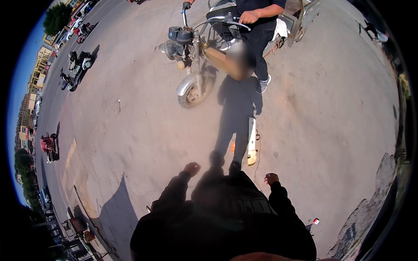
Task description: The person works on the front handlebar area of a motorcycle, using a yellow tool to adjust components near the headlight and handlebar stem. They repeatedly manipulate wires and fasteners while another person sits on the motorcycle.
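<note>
My left hand hangs away from my body over the pavement, small and dark, its fingers loosely curled with nothing visible in them. On the other side, my right hand is also low and curled; a tiny pale spot shows at its fingers, too small to name. Nearest to it lies a long, narrow white piece with a yellowish end, flat on the ground and apart from the hand. An orange patch shows beside that piece, partly in my shadow. Neither hand touches anything I can make out.
Ahead, a person in dark clothes sits on a dusty motor tricycle, one hand on the handlebar. Parked scooters stand along the road at left, with a red-covered one. Broken paving runs along the right.
</note>
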`<state>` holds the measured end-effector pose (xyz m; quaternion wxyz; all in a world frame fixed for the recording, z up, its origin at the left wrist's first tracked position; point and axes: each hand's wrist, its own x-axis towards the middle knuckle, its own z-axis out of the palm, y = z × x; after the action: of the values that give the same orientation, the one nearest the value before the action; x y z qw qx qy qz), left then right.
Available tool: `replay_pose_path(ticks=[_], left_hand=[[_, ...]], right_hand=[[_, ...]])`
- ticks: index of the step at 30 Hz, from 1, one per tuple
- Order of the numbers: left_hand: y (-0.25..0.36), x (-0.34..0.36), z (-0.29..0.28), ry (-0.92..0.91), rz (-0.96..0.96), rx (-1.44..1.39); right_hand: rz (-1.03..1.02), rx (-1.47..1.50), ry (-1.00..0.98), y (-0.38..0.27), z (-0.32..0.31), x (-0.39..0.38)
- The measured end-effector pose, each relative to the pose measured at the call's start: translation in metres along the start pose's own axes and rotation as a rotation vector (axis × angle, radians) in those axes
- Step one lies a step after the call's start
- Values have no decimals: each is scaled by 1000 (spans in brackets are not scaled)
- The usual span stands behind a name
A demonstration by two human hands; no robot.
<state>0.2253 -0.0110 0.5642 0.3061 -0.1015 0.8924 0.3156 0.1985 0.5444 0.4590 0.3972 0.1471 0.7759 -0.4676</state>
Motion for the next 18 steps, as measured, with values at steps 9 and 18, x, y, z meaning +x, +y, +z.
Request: replay_pose_path(ticks=[9, 18], left_hand=[[12, 55, -8, -27, 26, 441], [84, 66, -11, 203, -251, -143]], right_hand=[[252, 69, 18, -23, -78, 31], [396, 4, -75, -42, -92, 72]])
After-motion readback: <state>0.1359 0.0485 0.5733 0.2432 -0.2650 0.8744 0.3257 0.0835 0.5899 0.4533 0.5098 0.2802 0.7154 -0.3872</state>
